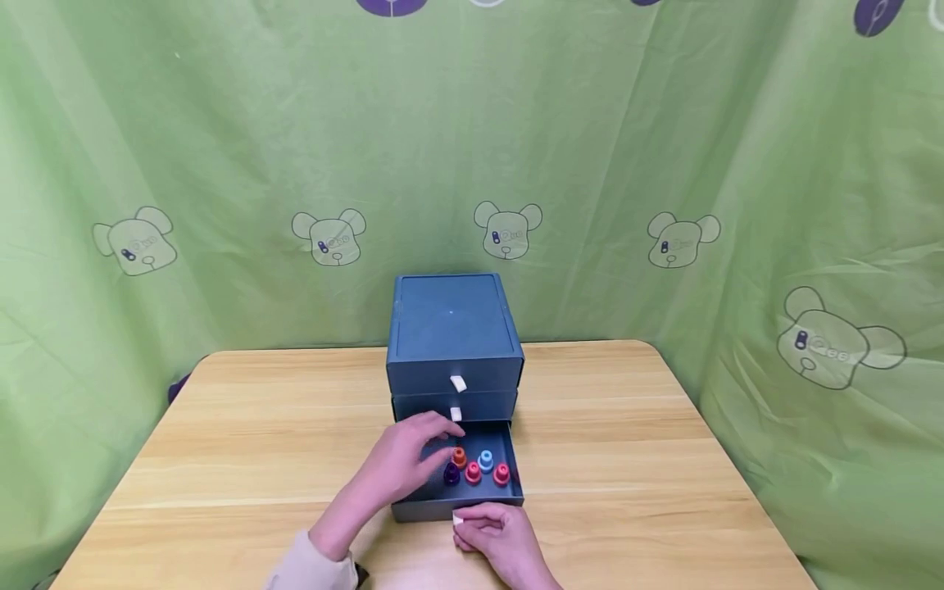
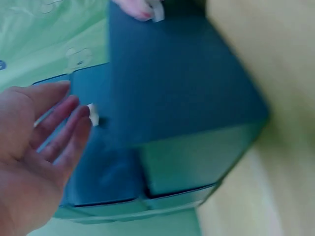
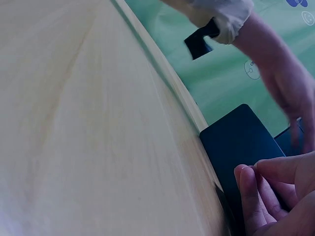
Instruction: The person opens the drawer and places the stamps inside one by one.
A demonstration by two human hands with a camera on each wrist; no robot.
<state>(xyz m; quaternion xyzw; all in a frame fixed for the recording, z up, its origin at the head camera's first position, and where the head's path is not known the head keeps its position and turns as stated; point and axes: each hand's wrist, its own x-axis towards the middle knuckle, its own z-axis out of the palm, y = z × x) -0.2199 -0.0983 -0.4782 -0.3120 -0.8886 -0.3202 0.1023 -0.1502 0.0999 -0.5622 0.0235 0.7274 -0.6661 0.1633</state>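
Note:
The bottom drawer (image 1: 420, 512) of a dark blue drawer box (image 1: 453, 319) is pulled out toward the front. In it stand small stepped round pieces: an orange one (image 1: 460, 456), a light blue one (image 1: 486, 460), a dark purple one (image 1: 451, 474) and two pinkish-red ones. Over the drawer's left side reaches my left hand (image 1: 401, 459), fingers extended and holding nothing, its thumb close to the orange piece. At the drawer's front, my right hand (image 1: 505, 541) pinches the white pull tab (image 1: 458, 518) between thumb and fingers.
Two upper drawers are closed, each with a white tab (image 1: 459, 383) on its front. The box stands on a wooden table (image 1: 627, 459). Behind it and at both sides hangs a green curtain (image 1: 413, 123) with bear prints.

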